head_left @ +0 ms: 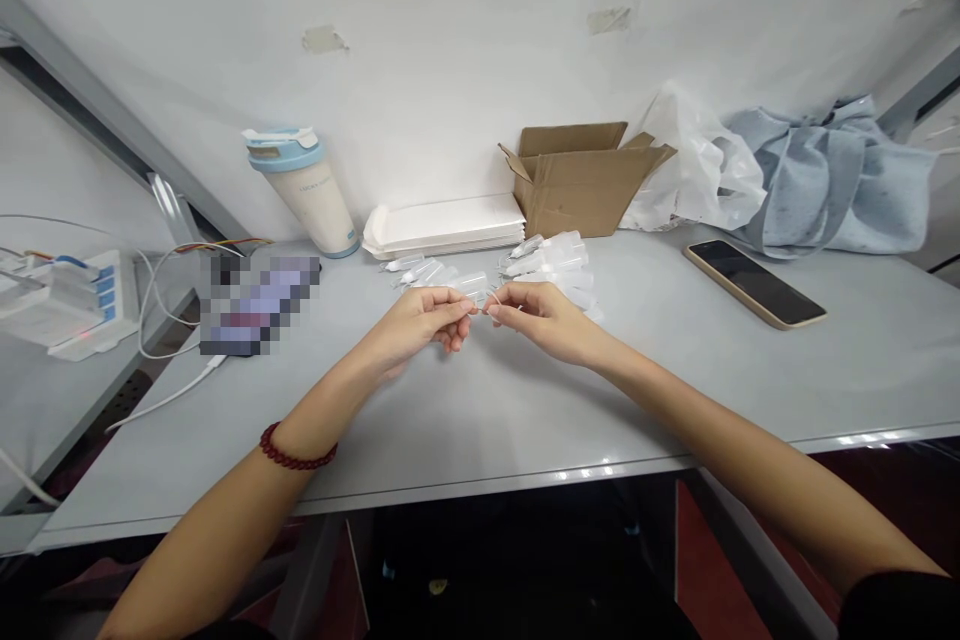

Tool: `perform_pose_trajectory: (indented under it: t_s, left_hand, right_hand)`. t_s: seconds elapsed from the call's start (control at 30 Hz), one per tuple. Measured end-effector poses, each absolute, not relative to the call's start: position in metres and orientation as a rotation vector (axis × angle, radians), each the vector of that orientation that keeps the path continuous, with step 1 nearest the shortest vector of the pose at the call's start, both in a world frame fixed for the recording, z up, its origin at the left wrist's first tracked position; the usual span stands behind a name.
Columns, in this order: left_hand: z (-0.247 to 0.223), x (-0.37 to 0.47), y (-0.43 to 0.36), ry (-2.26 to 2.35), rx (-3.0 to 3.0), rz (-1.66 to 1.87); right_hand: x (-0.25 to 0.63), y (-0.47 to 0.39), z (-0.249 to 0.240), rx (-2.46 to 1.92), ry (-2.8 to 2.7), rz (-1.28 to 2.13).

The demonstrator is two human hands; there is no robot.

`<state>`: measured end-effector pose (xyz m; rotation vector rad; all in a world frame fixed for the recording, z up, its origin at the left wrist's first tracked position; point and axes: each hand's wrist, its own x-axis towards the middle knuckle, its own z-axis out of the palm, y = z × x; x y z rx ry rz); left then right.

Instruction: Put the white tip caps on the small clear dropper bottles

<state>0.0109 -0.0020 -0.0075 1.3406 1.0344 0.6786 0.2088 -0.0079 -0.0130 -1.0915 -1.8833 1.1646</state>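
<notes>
- In the head view, right at the centre, a thin strand is pinched at the fingertips, over the tabletop and just in front of the tubes.
- It's gripped from both sides: thumb and forefinger are closed on it by the left hand, thumb and forefinger again by the right hand; its exact ends cannot be made out.
- Delicate stuff! The strand is best held close to the working point, with light, even tension; wrists should be steadied, and a hard tug avoided, as kinking could follow.
- And out across the grey, glossy tabletop: a cup is leaned toward the wall, a white stack and an open box are set beside it.
- On the right, a phone is laid flat before a blue bag; on the left, a blurred device is plugged into a cable.
- Behind, the pale wall is dotted with tape scraps.
</notes>
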Motion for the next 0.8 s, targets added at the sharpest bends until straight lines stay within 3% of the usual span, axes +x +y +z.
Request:
perform_pose_trajectory:
  t_s: [0.8]
  left_hand:
    - [-0.0104, 0.0102, -0.0011, 1.06, 1.448, 0.677]
  right_hand:
    - [0.2091, -0.008, -0.0151, -1.088, -1.888, 1.167]
